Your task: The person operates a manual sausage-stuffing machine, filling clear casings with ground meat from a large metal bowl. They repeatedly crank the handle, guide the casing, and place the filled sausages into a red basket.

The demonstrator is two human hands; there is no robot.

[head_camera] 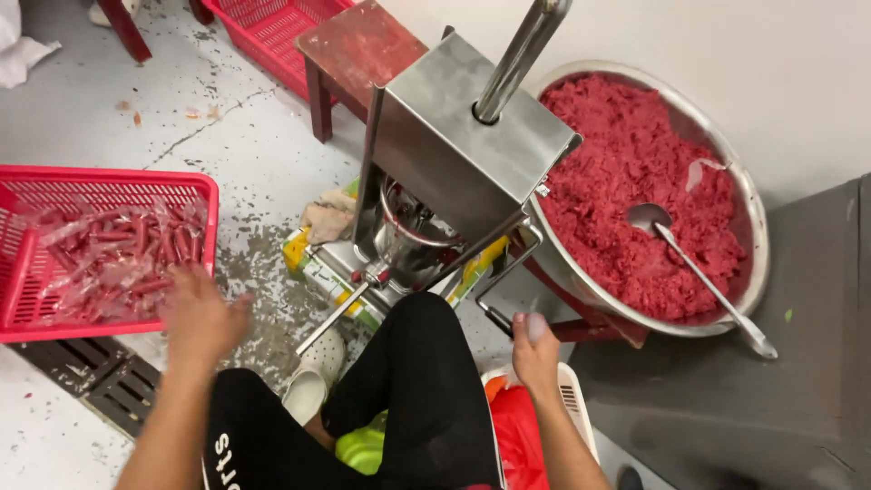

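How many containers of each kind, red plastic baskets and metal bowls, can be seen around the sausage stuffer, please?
Red plastic baskets: 2, one with wrapped sausages by the left hand, one empty at the top.
Metal bowls: 1, holding red minced meat, beyond the right hand.
Total: 3

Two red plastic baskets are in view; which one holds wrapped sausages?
The near red basket at the left, beside the left hand, holds the wrapped sausages. The far red basket near the top edge shows none.
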